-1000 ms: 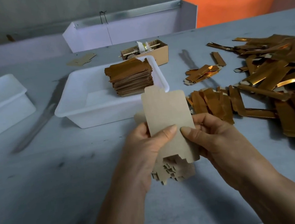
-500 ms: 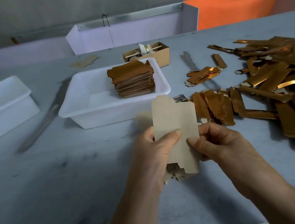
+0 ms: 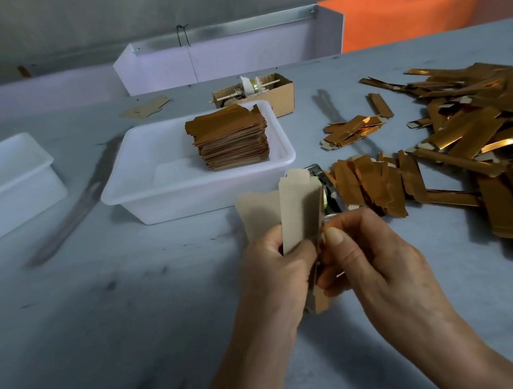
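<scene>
Matte kraft card blank (image 3: 300, 209), foil-backed, creased, pinched by left hand (image 3: 274, 275) and right hand (image 3: 376, 264).

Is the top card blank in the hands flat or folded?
Folded: the card blank bends along a lengthwise crease between left hand and right hand.

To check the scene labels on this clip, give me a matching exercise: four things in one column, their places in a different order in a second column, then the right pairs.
Things
1. stack of flat gold-foil card blanks
2. small brown cardboard box
3. loose heap of folded gold-foil sleeves
4. beige card blank

Places
A. spread on the grey table, on the right side
B. held between the left hand and the right hand
C. inside the white plastic tub
D. just behind that tub

Pairs: 1-C, 2-D, 3-A, 4-B
</scene>
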Demonstrator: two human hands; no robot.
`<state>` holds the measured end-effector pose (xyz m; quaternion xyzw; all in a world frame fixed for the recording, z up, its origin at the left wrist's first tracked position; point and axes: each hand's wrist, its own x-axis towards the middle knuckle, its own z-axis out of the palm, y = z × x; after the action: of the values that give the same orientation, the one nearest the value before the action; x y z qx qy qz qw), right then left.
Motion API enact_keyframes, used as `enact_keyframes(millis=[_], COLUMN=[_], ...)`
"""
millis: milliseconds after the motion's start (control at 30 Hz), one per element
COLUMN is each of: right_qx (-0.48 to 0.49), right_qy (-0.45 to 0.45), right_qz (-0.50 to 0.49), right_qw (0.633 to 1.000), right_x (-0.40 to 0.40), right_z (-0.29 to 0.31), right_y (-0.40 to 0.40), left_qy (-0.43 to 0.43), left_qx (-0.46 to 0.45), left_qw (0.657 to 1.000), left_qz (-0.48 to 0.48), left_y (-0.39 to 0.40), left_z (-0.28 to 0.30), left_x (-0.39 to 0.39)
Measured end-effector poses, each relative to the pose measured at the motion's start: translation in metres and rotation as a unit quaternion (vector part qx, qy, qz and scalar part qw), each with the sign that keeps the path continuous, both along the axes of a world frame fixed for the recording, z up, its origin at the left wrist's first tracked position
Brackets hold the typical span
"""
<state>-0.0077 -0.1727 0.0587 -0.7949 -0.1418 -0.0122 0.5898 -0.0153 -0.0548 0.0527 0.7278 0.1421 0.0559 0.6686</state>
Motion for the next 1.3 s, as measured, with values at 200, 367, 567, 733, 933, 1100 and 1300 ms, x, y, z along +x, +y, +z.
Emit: enact_keyframes(millis=[200,367,567,733,933,1100,1300], right_qx=[-0.042,0.005,0.116,0.142,0.147,0.155,0.144], right_qy=[0.039,0.064,0.229,0.243,0.252,0.22,0.212], right_qz=[0.009,-0.041,0.049,0.01,-0.022,-0.034,-0.045], right_qw=[0.998,0.997,0.965,0.96,0.956,0.962,0.966], right_x=[0.005,0.009,0.017,0.018,0.018,0.017,0.02], right_z=[-0.003,-0.002,-0.003,-0.009,-0.009,-0.006,-0.005], right_y=[-0.004,-0.01,-0.016,-0.011,-0.008,-0.006,-0.001], left_qy=[0.004,0.051,0.055,0.037,-0.015,-0.068,-0.133], left_qx=[0.043,0.035,0.028,0.069,0.108,0.208,0.543], left_qw=[0.997,0.994,0.99,0.994,0.994,0.974,0.827], left_qz=[-0.067,-0.088,-0.13,-0.079,0.003,0.065,0.055], left_y=[0.004,0.01,0.011,0.009,0.002,-0.007,-0.023], left_z=[0.01,0.012,0.014,0.007,-0.002,-0.003,0.004], left_x=[-0.006,-0.007,-0.008,-0.006,-0.005,-0.008,-0.016])
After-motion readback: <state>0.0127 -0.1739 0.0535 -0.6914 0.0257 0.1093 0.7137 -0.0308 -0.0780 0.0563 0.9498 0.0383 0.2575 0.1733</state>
